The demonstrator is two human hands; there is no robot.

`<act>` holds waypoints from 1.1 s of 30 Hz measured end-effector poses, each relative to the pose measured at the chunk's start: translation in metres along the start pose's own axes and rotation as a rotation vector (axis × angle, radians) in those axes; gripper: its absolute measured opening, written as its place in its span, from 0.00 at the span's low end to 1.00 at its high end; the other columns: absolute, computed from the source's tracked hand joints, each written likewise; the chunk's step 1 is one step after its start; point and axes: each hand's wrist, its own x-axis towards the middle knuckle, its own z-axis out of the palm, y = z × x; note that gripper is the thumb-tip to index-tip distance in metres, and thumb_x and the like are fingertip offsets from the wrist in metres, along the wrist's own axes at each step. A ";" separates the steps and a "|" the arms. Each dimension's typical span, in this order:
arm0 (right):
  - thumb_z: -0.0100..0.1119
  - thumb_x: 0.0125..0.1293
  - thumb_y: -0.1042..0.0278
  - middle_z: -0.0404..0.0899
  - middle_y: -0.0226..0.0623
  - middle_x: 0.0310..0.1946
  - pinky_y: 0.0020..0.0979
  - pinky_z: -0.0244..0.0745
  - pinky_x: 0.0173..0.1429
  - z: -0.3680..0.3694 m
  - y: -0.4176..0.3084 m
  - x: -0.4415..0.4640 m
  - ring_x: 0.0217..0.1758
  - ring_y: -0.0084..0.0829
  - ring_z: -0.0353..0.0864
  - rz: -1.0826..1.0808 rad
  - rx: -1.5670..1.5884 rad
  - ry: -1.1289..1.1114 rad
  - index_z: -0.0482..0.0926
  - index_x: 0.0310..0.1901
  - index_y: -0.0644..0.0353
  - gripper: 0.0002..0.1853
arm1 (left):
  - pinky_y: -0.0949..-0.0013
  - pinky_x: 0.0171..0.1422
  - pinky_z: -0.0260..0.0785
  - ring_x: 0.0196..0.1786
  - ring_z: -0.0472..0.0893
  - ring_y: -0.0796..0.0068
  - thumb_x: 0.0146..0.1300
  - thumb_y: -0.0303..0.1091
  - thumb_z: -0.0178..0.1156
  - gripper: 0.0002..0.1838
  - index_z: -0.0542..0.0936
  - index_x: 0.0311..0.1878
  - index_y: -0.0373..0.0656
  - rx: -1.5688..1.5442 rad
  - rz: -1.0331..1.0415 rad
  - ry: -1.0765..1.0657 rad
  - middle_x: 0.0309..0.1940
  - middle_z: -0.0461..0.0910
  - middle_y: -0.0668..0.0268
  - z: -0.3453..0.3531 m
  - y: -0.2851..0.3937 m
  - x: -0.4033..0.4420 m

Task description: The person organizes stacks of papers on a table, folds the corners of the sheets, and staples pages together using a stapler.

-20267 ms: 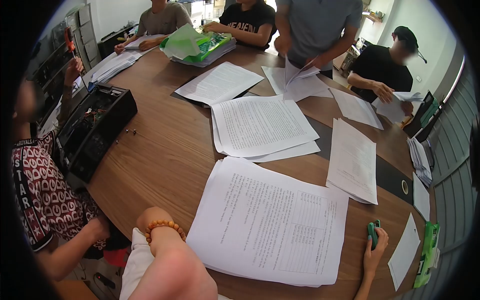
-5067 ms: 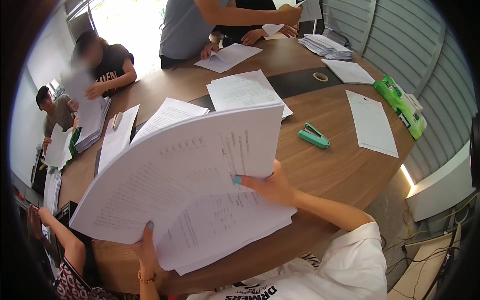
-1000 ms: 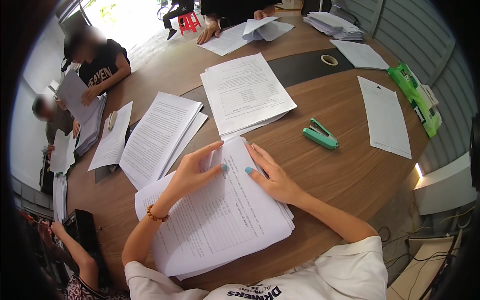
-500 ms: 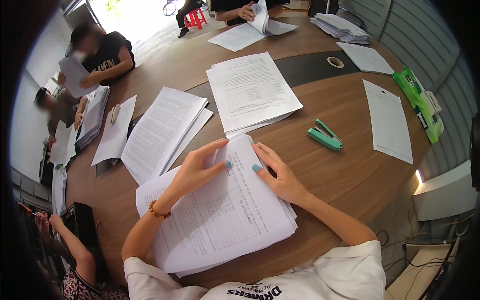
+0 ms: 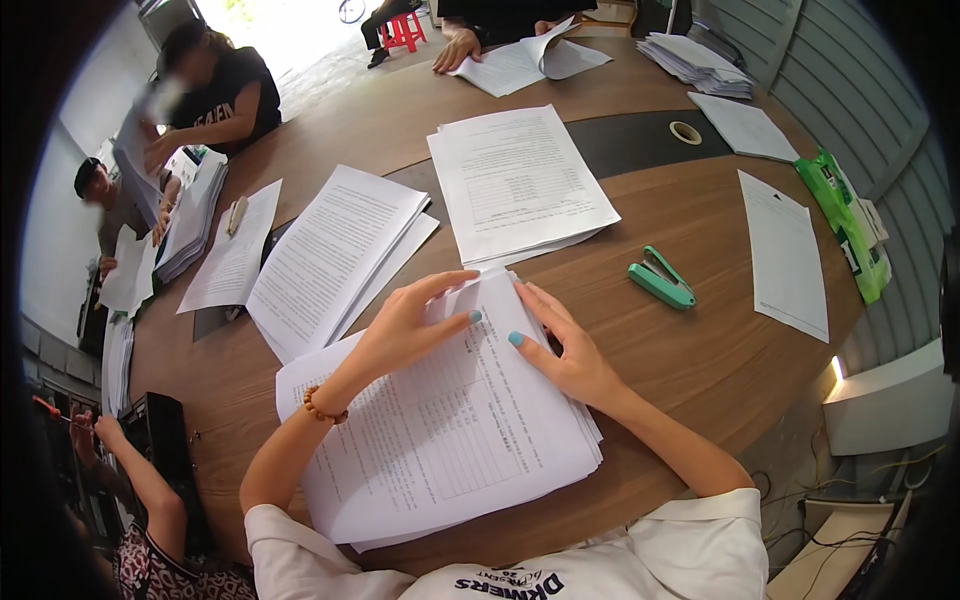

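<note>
A stack of printed sheets [image 5: 430, 440] lies at the table edge in front of me, its pages slightly fanned at the right side. My left hand [image 5: 410, 325] rests at the upper left of the stack, fingers stretched toward its far edge and thumb apart from them. Along the right edge lies my right hand [image 5: 565, 350], fingers extended beside the sheets and thumb over the top page. Both hands touch the paper without wrapping round it. A teal stapler [image 5: 662, 278] sits to the right, beyond my right hand.
More printed stacks lie ahead, one in the centre [image 5: 525, 185] and one to the left [image 5: 338, 255]. A tape roll [image 5: 685, 132], a single sheet [image 5: 783, 255] and a green package [image 5: 848, 228] are on the right. Other people handle papers across the table and at left.
The view has shifted slightly. My hands stay at the stack, with the left thumb a little farther right. Across the table, a person's hand has moved down onto the papers.
</note>
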 end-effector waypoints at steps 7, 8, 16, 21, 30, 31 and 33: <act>0.54 0.60 0.63 0.52 0.54 0.64 0.36 0.53 0.66 0.001 0.006 0.000 0.68 0.44 0.53 -0.007 0.052 0.007 0.58 0.65 0.57 0.31 | 0.68 0.51 0.69 0.47 0.77 0.67 0.51 0.31 0.61 0.23 0.74 0.53 0.41 -0.020 0.100 0.084 0.49 0.76 0.59 0.008 -0.006 0.001; 0.54 0.60 0.64 0.52 0.53 0.64 0.36 0.53 0.66 0.001 0.005 0.001 0.68 0.43 0.53 -0.003 0.063 0.005 0.58 0.65 0.56 0.31 | 0.68 0.51 0.69 0.47 0.77 0.67 0.51 0.30 0.61 0.23 0.75 0.53 0.41 -0.050 0.082 0.081 0.49 0.76 0.59 0.008 -0.005 0.001; 0.55 0.60 0.68 0.54 0.46 0.65 0.32 0.56 0.64 -0.001 0.002 0.001 0.66 0.35 0.56 0.082 0.268 -0.024 0.60 0.64 0.55 0.30 | 0.69 0.59 0.64 0.51 0.75 0.71 0.49 0.26 0.61 0.23 0.75 0.53 0.42 -0.075 0.045 0.077 0.50 0.76 0.62 0.008 -0.001 0.001; 0.54 0.60 0.71 0.56 0.40 0.64 0.28 0.57 0.63 0.002 0.009 0.000 0.65 0.32 0.58 0.090 0.296 0.005 0.60 0.64 0.57 0.29 | 0.65 0.54 0.68 0.49 0.76 0.63 0.50 0.33 0.62 0.23 0.76 0.52 0.44 -0.039 0.181 0.135 0.51 0.74 0.58 0.013 -0.017 0.004; 0.51 0.60 0.74 0.56 0.37 0.65 0.25 0.61 0.60 0.004 -0.005 0.001 0.59 0.27 0.64 0.172 0.409 0.000 0.59 0.64 0.60 0.28 | 0.64 0.53 0.69 0.49 0.76 0.61 0.52 0.36 0.61 0.22 0.76 0.52 0.47 -0.041 0.114 0.136 0.51 0.73 0.57 0.015 -0.016 0.002; 0.51 0.60 0.74 0.56 0.37 0.65 0.25 0.61 0.60 0.005 -0.006 0.001 0.59 0.27 0.64 0.169 0.408 -0.008 0.59 0.64 0.60 0.28 | 0.64 0.53 0.69 0.49 0.76 0.61 0.52 0.36 0.61 0.22 0.76 0.52 0.47 -0.041 0.111 0.145 0.51 0.73 0.57 0.015 -0.016 0.001; 0.50 0.61 0.75 0.56 0.37 0.64 0.26 0.60 0.61 0.006 -0.006 0.001 0.60 0.27 0.63 0.169 0.410 0.013 0.59 0.64 0.61 0.28 | 0.64 0.53 0.69 0.49 0.76 0.60 0.52 0.36 0.61 0.22 0.76 0.52 0.46 -0.048 0.088 0.128 0.51 0.73 0.56 0.014 -0.014 0.000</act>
